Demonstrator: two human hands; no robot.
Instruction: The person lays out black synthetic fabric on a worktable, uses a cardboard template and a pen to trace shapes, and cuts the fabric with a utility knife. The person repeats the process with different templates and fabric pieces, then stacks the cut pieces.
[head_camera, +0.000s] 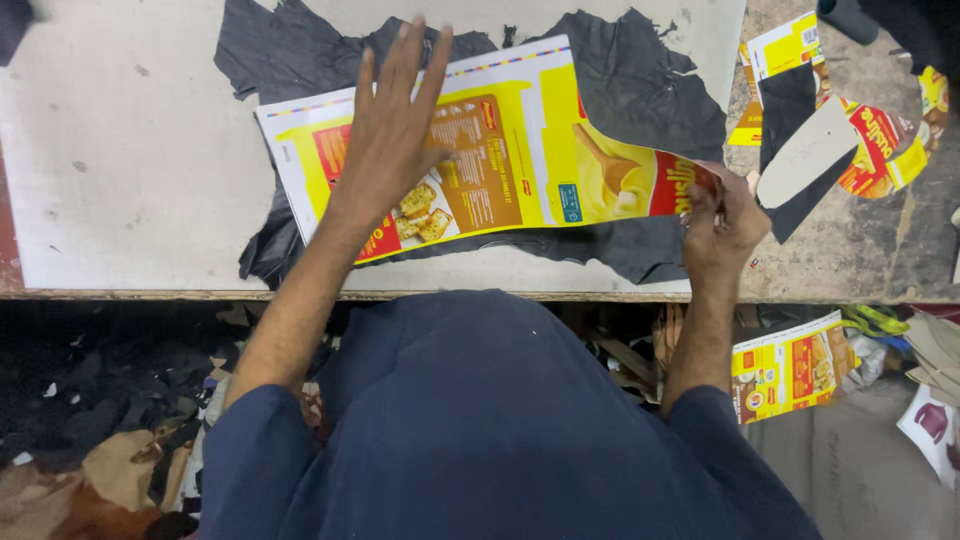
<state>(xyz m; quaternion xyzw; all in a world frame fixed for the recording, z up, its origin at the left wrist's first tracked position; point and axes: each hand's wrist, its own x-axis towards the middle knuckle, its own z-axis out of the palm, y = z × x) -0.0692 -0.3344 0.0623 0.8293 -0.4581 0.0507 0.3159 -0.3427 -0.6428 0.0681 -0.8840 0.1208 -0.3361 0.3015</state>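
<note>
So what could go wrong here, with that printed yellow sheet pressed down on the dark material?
The flat yellow printed packaging sheet is pinned only by the left hand, while the right hand lifts its curled right end; it could slide askew over the ragged black fabric-like piece beneath. That lifted end might also crease or tear. The black piece hangs near the worn grey tabletop edge and could slip towards the scraps below.

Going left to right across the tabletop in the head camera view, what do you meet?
Bare pale board → left hand flat on the yellow printed sheet → right hand pinching the sheet's right end → grey sole-shaped cutout → printed scraps.
</note>
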